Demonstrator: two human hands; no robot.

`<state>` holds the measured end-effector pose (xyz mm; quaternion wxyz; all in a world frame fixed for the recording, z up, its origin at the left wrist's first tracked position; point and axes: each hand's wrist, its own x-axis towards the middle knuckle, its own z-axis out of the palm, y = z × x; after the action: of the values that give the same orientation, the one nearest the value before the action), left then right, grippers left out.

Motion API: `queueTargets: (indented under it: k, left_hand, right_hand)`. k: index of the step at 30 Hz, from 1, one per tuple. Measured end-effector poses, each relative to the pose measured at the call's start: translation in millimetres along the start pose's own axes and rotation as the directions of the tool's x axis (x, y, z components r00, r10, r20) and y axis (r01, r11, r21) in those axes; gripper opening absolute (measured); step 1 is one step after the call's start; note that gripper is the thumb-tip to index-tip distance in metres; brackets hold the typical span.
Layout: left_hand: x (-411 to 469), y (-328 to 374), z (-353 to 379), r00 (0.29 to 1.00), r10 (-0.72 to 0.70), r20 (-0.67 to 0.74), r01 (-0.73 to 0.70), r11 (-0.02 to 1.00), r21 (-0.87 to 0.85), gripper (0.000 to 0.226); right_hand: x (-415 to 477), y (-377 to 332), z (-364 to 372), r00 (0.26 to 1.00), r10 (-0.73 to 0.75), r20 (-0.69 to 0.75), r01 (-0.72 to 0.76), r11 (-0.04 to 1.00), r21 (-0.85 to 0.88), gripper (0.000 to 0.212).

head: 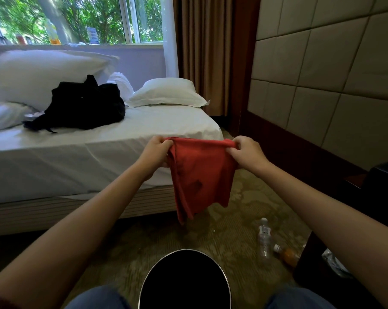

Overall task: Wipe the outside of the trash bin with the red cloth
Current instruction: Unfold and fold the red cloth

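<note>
Two-handed hold on the red cloth (pixel 202 177), out in front and well above the floor. Pinched along the top edge: left hand (pixel 156 150) at the left corner, right hand (pixel 246 152) at the right corner, fingers and thumb of each curled tight over a bunched bit of hem. Pulled fairly taut across the top, hanging loose below. Most likely spread this way to open it out and find a flat face, or to fold it into a pad, before any wiping.

Well apart from the trash bin (pixel 185 250), set near and low between two knees in blue jeans on the patterned carpet (pixel 233 219). Probably parked there to keep its wall within reach of either hand. No contact between cloth and bin, so wiping judged not yet begun.

Cloth: brick red, thin, soft and matte. Gathered into long vertical folds on its left side, flatter on the right. Darker patch near the middle; damp spot or stain, cannot tell. Uneven lower edge, dropping to a point on the left.

Bin: round, black inside, edged with a thin shiny metal rim. Outside wall hidden from this angle.

Far left, a white bed (pixel 99 157) carrying a black bag (pixel 83 105) and a pillow (pixel 166 92). Right of the bin, a clear bottle (pixel 264 239) and an orange one (pixel 286 255) lying on the carpet.
</note>
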<state>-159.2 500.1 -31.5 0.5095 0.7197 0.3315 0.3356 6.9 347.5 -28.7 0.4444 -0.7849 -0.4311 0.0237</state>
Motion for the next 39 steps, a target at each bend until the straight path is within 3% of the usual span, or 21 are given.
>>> queueTargets:
  k: [4, 8, 10, 13, 17, 20, 21, 24, 26, 29, 32, 35, 39]
  left_hand:
    - [0, 4, 0, 0.999, -0.037, 0.027, 0.039, 0.998, -0.054, 0.015]
    - [0, 3, 6, 0.981, -0.195, -0.017, 0.190, 0.972, -0.140, 0.020]
    - [-3, 2, 12, 0.943, -0.331, 0.016, 0.326, 0.918, -0.226, 0.024]
    - [-9, 2, 17, 0.883, -0.428, 0.193, 0.465, 0.851, -0.242, 0.028]
    - [-18, 2, 16, 0.904, -0.277, 0.326, 0.294, 0.956, -0.001, 0.019]
    - [-19, -3, 17, 0.897, -0.264, 0.355, 0.199, 0.958, 0.209, 0.070]
    - [-18, -4, 17, 0.897, -0.269, 0.352, 0.187, 0.950, 0.250, 0.077]
    - [-16, -11, 14, 0.922, -0.257, 0.289, 0.170, 0.940, 0.296, 0.074]
    - [-14, -16, 12, 0.932, -0.275, 0.237, 0.232, 0.953, 0.193, 0.072]
    - [-7, -21, 6, 0.910, -0.366, 0.192, 0.383, 0.922, -0.059, 0.062]
    - [-5, -17, 2, 0.848, -0.485, 0.214, 0.511, 0.855, -0.089, 0.004]
    - [-2, -20, 5, 0.862, -0.484, 0.152, 0.500, 0.861, -0.094, 0.020]
    - [-4, -19, 12, 0.942, -0.322, 0.090, 0.324, 0.946, -0.005, 0.026]
  right_hand:
    - [-1, 2, 0, 0.996, 0.089, -0.006, -0.088, 0.989, 0.122, 0.015]
    - [1, -2, 1, 0.952, 0.281, 0.119, -0.297, 0.942, 0.156, 0.014]
    - [1, -6, 4, 0.929, 0.321, 0.184, -0.338, 0.939, 0.067, 0.017]
    - [3, -12, 9, 0.945, 0.303, 0.126, -0.284, 0.948, -0.146, 0.035]
    - [8, -14, 10, 0.934, 0.335, 0.120, -0.322, 0.939, -0.117, 0.040]
    - [10, -11, 9, 0.902, 0.402, 0.156, -0.406, 0.914, -0.009, 0.038]
    - [9, -11, 9, 0.886, 0.425, 0.186, -0.441, 0.896, 0.058, 0.034]
    - [6, -10, 6, 0.839, 0.445, 0.312, -0.518, 0.829, 0.211, 0.019]
    - [7, -9, 0, 0.806, 0.393, 0.442, -0.537, 0.801, 0.267, 0.016]
    - [9, -6, -11, 0.754, 0.260, 0.603, -0.484, 0.841, 0.242, 0.029]
    - [6, -7, -14, 0.777, 0.211, 0.593, -0.245, 0.969, -0.024, 0.036]
    - [5, -7, -6, 0.862, 0.156, 0.482, 0.000, 0.952, -0.307, 0.029]
    - [6, -5, 3, 0.912, 0.135, 0.387, 0.073, 0.875, -0.479, 0.024]
